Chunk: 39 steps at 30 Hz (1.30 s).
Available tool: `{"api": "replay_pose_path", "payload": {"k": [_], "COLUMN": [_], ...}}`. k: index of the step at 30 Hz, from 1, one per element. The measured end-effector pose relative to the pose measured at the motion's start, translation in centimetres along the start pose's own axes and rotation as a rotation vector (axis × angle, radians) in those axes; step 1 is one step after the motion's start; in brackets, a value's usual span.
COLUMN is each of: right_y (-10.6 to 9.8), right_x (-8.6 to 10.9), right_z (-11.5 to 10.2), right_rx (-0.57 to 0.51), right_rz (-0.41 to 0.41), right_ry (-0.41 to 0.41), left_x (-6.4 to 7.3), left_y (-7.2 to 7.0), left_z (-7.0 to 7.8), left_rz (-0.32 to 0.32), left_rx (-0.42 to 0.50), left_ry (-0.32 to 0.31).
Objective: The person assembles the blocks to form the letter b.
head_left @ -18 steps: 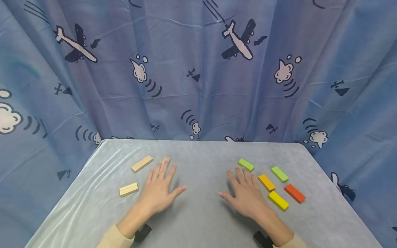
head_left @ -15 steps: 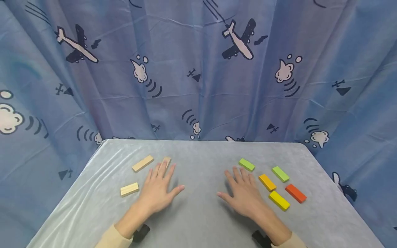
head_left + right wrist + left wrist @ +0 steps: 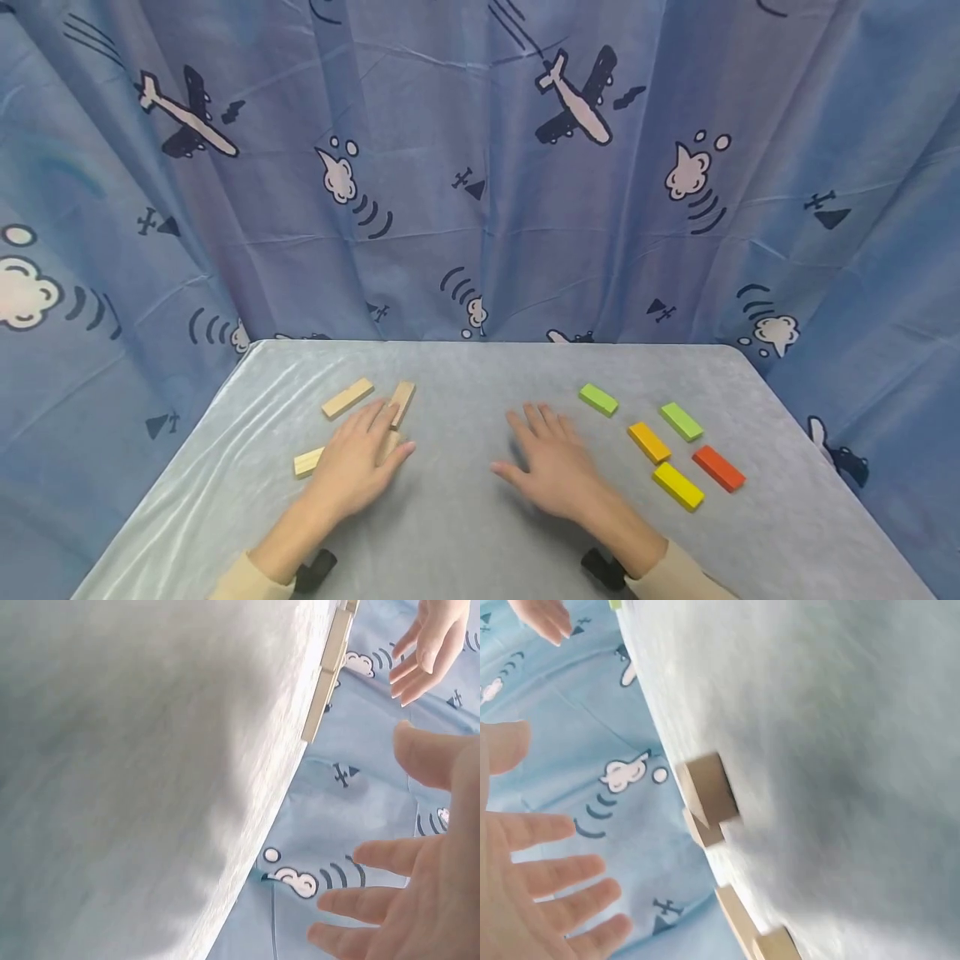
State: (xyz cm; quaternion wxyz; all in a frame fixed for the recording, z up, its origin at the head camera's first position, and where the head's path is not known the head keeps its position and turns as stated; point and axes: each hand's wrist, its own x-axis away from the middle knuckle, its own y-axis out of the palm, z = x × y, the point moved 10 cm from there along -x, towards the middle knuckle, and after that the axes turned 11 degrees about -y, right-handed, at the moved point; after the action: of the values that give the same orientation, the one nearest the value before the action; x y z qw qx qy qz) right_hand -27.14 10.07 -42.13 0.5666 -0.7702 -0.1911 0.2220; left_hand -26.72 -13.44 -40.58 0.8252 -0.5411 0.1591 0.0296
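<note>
My left hand (image 3: 352, 467) hovers open, fingers spread, over a cluster of plain wooden blocks on the left. One block (image 3: 347, 398) lies beyond its fingers, another block (image 3: 403, 402) is just past the fingertips. A third block (image 3: 306, 463) and a block by the thumb (image 3: 390, 443) are partly hidden by the hand. In the left wrist view, blocks (image 3: 714, 787) stand apart from the spread fingers. My right hand (image 3: 555, 462), also open and holding nothing, is above the cloth right of centre. Its straight fingers show in the right wrist view, away from the tabletop.
On the right lie two green blocks (image 3: 598, 400), an orange block (image 3: 649, 442), a yellow block (image 3: 678, 487) and a red block (image 3: 718, 468). A pale cloth (image 3: 480, 533) covers the table. Behind it hangs a blue curtain (image 3: 420, 192) printed with airplanes.
Both hands have shifted left and the left one has drawn back slightly, uncovering more of the far wooden block and part of another near its thumb. The blocks keep their places.
</note>
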Motion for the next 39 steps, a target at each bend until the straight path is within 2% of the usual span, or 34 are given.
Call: {"api": "replay_pose_path", "payload": {"k": [9,14,23,31,39], "right_y": [1.4,1.7,2.8,4.0,4.7], "right_x": [-2.2,-3.4,-5.6,-7.7,-9.3], "right_z": [-2.1,-3.9,-6.3,-8.1,-9.9], "right_rx": [-0.011,-0.014,0.010,-0.019,-0.028], "right_rz": [-0.017,-0.016,-0.021,-0.051,-0.077], "right_ry": [-0.065,-0.112,-0.172,-0.192,-0.226], "left_x": [0.1,0.2,0.2,0.6,0.9], "left_y": [-0.3,-0.8,-1.8,-1.9,-2.2], "left_z": [-2.3,-3.5,-5.5,-8.3,-9.9], "left_rz": [-0.026,-0.016,-0.012,-0.041,-0.054], "left_rx": [0.011,0.000,0.037,0.060,0.074], "left_ry": [-0.001,-0.016,-0.021,-0.069,-0.090]}}
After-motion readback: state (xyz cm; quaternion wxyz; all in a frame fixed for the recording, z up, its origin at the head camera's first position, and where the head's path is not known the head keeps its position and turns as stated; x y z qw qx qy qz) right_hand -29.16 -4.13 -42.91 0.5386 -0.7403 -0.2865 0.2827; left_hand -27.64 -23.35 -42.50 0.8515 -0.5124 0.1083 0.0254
